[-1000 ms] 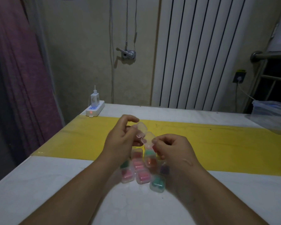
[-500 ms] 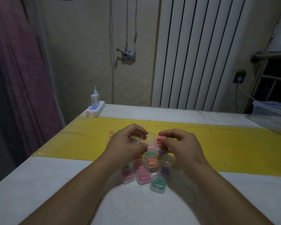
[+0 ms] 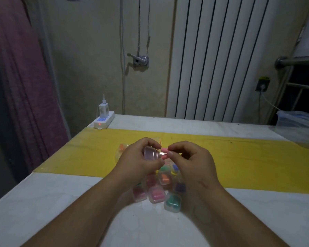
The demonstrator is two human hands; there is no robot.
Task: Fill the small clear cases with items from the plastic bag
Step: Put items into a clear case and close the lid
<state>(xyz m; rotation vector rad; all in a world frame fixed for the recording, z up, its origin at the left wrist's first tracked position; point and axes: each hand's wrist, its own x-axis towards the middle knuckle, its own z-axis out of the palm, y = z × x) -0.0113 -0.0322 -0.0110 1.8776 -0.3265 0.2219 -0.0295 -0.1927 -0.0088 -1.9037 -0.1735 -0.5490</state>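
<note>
White table [image 3: 43, 202], yellow strip [image 3: 239, 157], radiator [image 3: 221, 59] behind. Clear case [image 3: 151, 154] gripped by left hand [image 3: 139, 161]; pink item [image 3: 164, 151] pinched by right hand [image 3: 189, 161]; about seven filled cases [image 3: 156, 194] below grip.

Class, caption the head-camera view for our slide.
Left hand holds a clear case; right hand pinches a pink item beside it.

Glossy clear plastic case [image 3: 151, 154] (pink inside), smooth glossy yellow table runner [image 3: 239, 157].

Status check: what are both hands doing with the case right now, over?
Left hand grips a small clear case, held up. Right hand pinches a pink item at its opening. Filled cases cluster on the table below; nothing blocks.
</note>
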